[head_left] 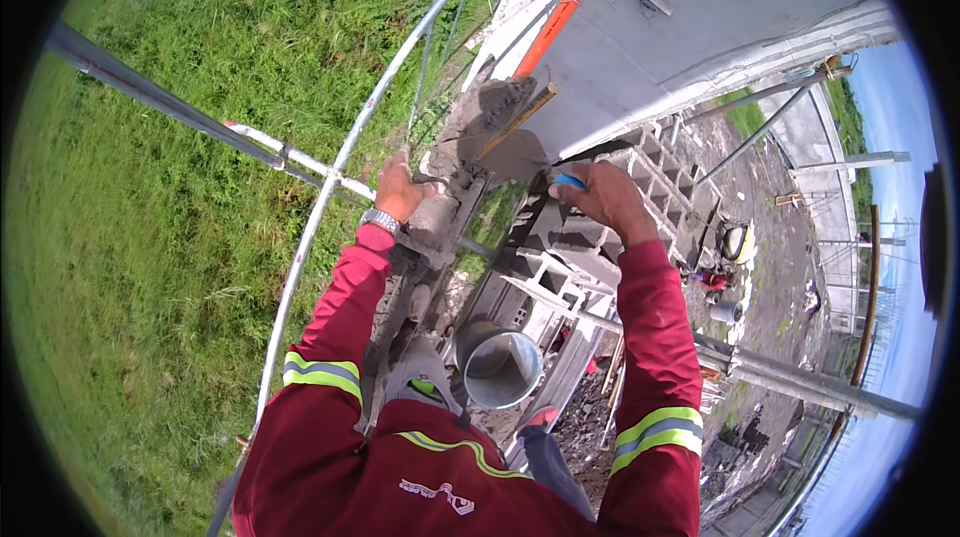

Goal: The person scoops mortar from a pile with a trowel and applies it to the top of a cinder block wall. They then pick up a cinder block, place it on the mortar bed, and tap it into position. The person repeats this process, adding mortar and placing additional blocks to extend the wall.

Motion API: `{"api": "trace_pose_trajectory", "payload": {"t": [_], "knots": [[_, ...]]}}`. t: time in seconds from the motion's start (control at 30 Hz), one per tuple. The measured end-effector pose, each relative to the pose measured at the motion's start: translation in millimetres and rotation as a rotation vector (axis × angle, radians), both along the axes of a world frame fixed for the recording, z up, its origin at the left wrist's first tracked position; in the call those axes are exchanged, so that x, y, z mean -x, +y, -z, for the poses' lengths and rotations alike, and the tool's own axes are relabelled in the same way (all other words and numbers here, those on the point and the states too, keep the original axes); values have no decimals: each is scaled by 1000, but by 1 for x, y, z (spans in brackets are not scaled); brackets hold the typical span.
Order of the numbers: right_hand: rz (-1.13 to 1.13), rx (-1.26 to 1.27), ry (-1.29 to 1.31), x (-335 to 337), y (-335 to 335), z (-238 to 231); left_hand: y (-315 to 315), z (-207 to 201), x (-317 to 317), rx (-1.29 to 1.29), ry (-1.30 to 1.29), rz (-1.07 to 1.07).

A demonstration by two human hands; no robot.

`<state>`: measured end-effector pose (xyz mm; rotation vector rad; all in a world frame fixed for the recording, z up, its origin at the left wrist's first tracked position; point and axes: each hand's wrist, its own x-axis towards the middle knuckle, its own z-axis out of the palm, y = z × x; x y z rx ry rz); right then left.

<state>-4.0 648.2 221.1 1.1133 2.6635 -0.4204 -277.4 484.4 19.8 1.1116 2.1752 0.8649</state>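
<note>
Leftward of right hand (605, 201): trowel (516, 157), gripped by handle (568, 181) | just beyond left hand (400, 193), cannot tell whether holding: rough grey mortar (487, 113), seemingly laid but unsmoothed | well below both: bucket (528, 351) | levelling probably remaining

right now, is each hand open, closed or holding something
Left hand: at the masonry; open or gripping cannot be told.
Right hand: closed, holding the trowel by its blue handle.

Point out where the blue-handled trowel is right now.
In the head view, just above the picture's centre: the blue-handled trowel is in the right hand, its grey blade pointing left, below the orange pipe.
</note>
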Motion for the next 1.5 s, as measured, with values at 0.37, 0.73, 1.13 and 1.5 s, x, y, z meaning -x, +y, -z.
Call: {"api": "trace_pose_trajectory", "payload": {"t": [0.37,0.73,1.13,1.5], "knots": [[-129,124,-70,46,58,15,9,42,4,-43,-326,-52],[181,95,19,22,55,27,12,29,6,63,-389,-63],[205,97,38,-7,-5,24,22,18,2,27,-320,-14],[749,850,271,-56,-113,45,56,14,14,40,-197,15]]}}
